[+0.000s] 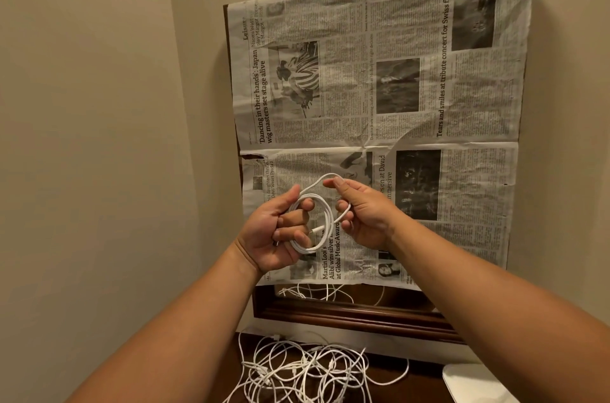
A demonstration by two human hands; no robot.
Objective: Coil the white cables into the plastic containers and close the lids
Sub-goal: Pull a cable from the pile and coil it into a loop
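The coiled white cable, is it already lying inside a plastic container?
No, the coiled white cable is held up by the left hand and the right hand in front of the newspaper.

arms: both raised forward | left grip (279, 232): palm up, fingers curled | right grip (363, 216): thumb and forefinger pinching

Domestic room, corner position. Plain beige painted walls (99, 105) meet to the left of the left hand (274, 231). Behind both hands a dark wood-framed mirror (346, 312) stands against the wall, its glass mostly covered with newspaper (379, 89). Below the right hand (363, 218) lies a polished dark wood top (416, 379), dresser type. Furnishing and finish indicate a home.
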